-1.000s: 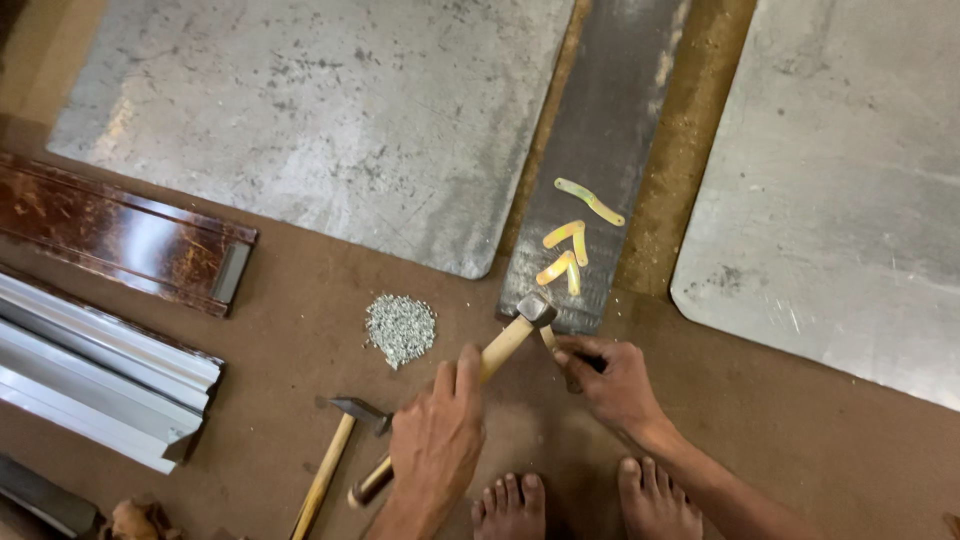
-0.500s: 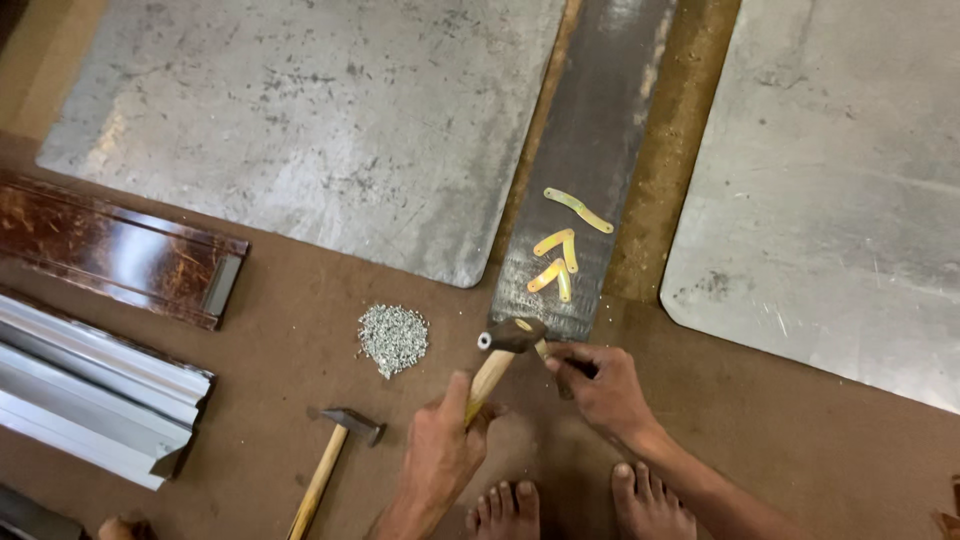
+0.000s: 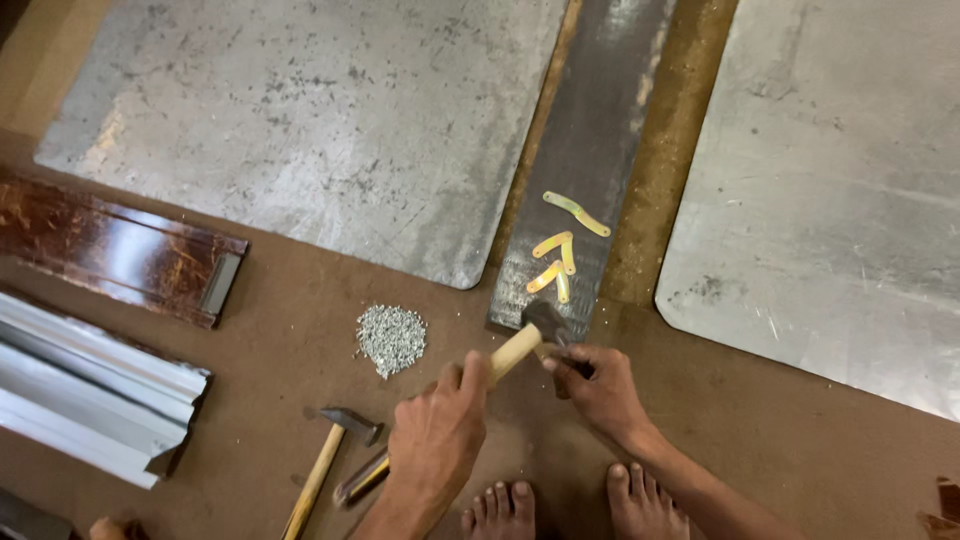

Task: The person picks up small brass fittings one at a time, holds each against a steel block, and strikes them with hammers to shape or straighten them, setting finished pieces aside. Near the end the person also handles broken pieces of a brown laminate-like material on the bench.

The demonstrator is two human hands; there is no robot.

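Note:
My left hand point(image 3: 438, 440) grips the wooden handle of a hammer point(image 3: 515, 348). The hammer's dark head rests at the near end of a long dark steel bar point(image 3: 590, 150) lying on the floor. My right hand point(image 3: 597, 385) is right beside the hammer head, its fingers pinched on a small dark metal piece point(image 3: 573, 364) at the bar's end. Several small yellow metal strips point(image 3: 560, 262) lie on the bar just beyond the hammer head. A little heap of small silver nails point(image 3: 391, 337) sits on the brown floor left of the bar.
A second hammer point(image 3: 325, 462) lies on the floor near my left hand. Large grey metal sheets lie at the left point(image 3: 300, 130) and right point(image 3: 840, 200). A brown moulding point(image 3: 110, 250) and silver profiles point(image 3: 80, 390) lie far left. My bare feet point(image 3: 570, 505) are at the bottom.
The hammer head dropped toward the bar's near end and now sits against it next to my right fingers. My right hand stayed at the bar's end.

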